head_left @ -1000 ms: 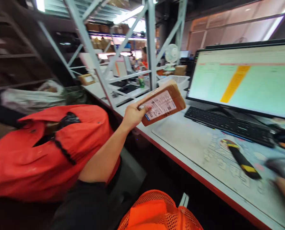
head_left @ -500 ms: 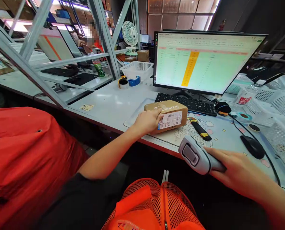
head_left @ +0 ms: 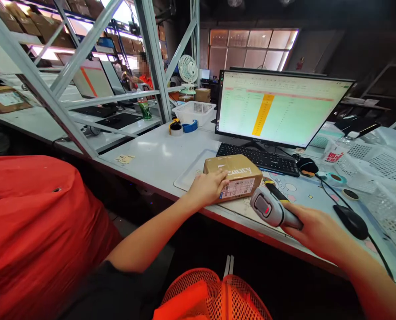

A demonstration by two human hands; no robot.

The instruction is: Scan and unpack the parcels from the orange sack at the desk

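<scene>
A brown cardboard parcel (head_left: 234, 178) with printed lettering on top and a white barcode label (head_left: 233, 188) on its near side lies on the white desk (head_left: 158, 153). My left hand (head_left: 209, 187) rests against its near left corner, fingers on top. In my right hand (head_left: 314, 231) is a grey handheld barcode scanner (head_left: 271, 207), its head pointing left, close to the parcel and apart from it. A black-and-yellow box cutter (head_left: 277, 190) lies on the printed desk mat (head_left: 304, 198), partly hidden behind the scanner.
A monitor showing a spreadsheet (head_left: 278, 109) and a keyboard (head_left: 258, 159) stand behind the parcel. A mouse (head_left: 350, 221) and white plastic baskets (head_left: 378, 162) lie right. Tape rolls (head_left: 181, 127) and a white basket (head_left: 194, 112) stand farther back. A co-worker (head_left: 143, 75) sits beyond the metal shelving.
My left hand has brought the parcel down from the air onto the desk. The scanner in my right hand has come into view and moved closer to the parcel.
</scene>
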